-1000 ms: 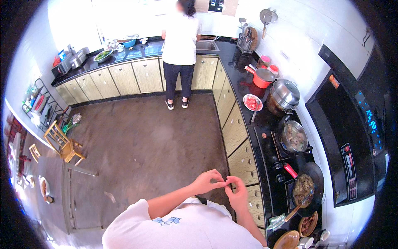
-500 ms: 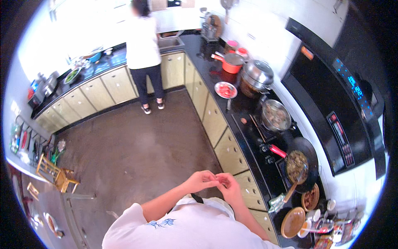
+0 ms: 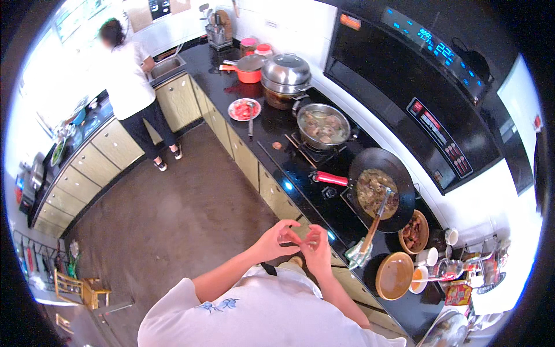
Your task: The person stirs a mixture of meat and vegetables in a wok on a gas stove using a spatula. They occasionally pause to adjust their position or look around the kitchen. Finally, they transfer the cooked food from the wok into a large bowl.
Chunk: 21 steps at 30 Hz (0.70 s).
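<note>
In front of my waist, my left hand and my right hand meet at the fingertips. Fingers and thumbs curl into a pinch on both sides. Anything small between them is too hard to make out. To the right of my hands is the stove counter. A black wok with a red handle holds browned food in liquid. A spatula with a wooden handle rests in it, its handle reaching over the counter's near edge. Beyond the wok stands a steel pot of pieces in broth.
Farther along are a lidded steamer, a red saucepan and a plate of red pieces. Wooden bowls and cups stand at the near right. A range hood overhangs the stove. Another person stands by the sink.
My view has turned toward the stove, so the counter and the other person appear farther left. My hands stay together before my waist, with the fingers slightly shifted.
</note>
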Available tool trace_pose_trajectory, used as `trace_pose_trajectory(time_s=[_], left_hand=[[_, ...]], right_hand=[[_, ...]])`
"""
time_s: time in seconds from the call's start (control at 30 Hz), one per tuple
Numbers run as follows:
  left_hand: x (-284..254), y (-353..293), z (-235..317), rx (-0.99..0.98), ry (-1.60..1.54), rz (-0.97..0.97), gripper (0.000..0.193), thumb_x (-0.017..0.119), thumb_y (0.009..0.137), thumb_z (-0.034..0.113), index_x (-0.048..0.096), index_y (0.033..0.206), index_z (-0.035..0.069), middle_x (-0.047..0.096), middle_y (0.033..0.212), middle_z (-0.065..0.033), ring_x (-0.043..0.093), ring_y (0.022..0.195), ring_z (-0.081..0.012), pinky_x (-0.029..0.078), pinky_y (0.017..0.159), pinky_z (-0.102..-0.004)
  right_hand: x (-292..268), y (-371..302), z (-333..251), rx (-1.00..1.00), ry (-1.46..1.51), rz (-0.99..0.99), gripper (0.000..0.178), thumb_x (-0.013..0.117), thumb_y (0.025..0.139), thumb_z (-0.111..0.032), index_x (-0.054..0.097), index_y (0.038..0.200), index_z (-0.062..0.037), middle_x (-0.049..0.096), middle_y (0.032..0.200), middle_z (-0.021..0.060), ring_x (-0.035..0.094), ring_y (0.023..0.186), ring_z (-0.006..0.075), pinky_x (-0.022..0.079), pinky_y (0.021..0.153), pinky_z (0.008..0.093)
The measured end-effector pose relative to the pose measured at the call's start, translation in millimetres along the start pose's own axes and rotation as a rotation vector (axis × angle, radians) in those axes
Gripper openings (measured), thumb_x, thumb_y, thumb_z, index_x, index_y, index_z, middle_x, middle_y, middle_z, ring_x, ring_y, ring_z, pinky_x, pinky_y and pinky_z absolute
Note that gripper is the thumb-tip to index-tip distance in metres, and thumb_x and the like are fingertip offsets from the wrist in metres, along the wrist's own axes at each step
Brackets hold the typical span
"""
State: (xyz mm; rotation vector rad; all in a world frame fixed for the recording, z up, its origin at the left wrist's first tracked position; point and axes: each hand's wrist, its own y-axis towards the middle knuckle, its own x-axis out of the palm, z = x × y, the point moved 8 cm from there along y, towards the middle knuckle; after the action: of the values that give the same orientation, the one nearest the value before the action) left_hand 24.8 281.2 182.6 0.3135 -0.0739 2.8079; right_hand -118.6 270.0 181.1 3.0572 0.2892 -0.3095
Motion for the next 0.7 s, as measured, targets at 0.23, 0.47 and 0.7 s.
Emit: trace_pose_trajectory(time_s=[0.23,0.47,0.7], left_hand=[[52.1,67.8,-34.6,-0.147,-0.018,0.056,0.076,0.079,0.086,0.008,0.03,0.144,0.011,0.052,0.123,-0.0147,0.066,0.091,-0.0168,0.056,0.08,-0.03],[138.8,106.6,-4.1,0.075,0.396,-0.229,0.048,0.077,0.085,0.007,0.06,0.13,0.007,0.058,0.123,-0.0113,0.062,0.107,-0.0218,0.052,0.092,-0.0348],[169.3,126.5,-9.0,0.099,0.468,-0.266,0.026,0.08,0.082,0.012,0.071,0.105,0.004,0.065,0.113,-0.01,0.062,0.105,-0.0235,0.049,0.092,-0.0348]], right_hand=[[-74.4,-4.7,-24.1,-0.2,-0.044,-0.109,0.061,0.065,0.084,0.008,0.044,0.14,-0.0053,0.064,0.101,0.0089,0.064,0.097,0.0193,0.048,0.094,0.0329],[-154.6,-15.5,32.0,0.152,0.329,0.159,0.033,0.061,0.097,-0.005,0.045,0.126,-0.0026,0.066,0.08,0.0058,0.065,0.083,0.0133,0.051,0.08,0.0288],[-206.1,-20.5,-1.0,-0.108,-0.059,0.357,0.04,0.07,0.082,0.008,0.059,0.118,-0.0058,0.059,0.101,0.0085,0.062,0.088,0.0178,0.05,0.075,0.0317]])
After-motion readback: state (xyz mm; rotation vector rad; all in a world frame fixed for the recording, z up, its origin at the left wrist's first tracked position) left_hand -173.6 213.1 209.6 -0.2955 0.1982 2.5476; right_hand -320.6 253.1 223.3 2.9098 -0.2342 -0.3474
